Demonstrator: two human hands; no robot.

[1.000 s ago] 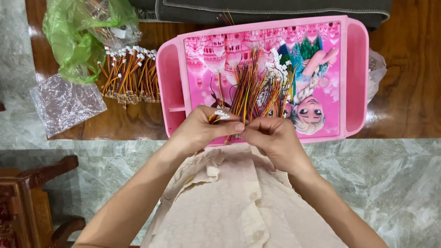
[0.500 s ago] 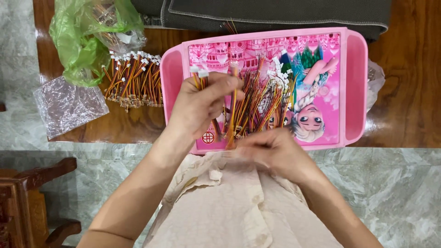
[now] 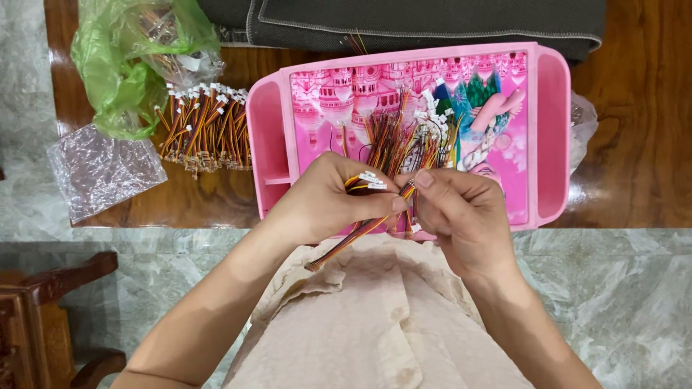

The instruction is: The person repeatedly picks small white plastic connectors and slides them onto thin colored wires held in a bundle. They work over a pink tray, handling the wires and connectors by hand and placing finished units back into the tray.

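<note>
Over the near edge of the pink tray [image 3: 551, 137], seen from the head camera, both hands meet close together: the left hand [image 3: 328, 202] is closed around a small bundle of red, yellow and black wire leads [image 3: 360, 229] with white plug ends, their tails hanging toward the lap, while the right hand [image 3: 461, 212] pinches one lead at the bundle's top between thumb and forefinger. Behind the hands, a loose heap of unsorted leads [image 3: 404, 140] lies on the tray's picture face, so a good share of the work seems left. Left of the tray on the wooden bench [image 3: 641, 101], a row of bunched leads [image 3: 205, 130] looks finished, beside a green plastic bag [image 3: 119, 65] and a clear bag [image 3: 104, 173].
</note>
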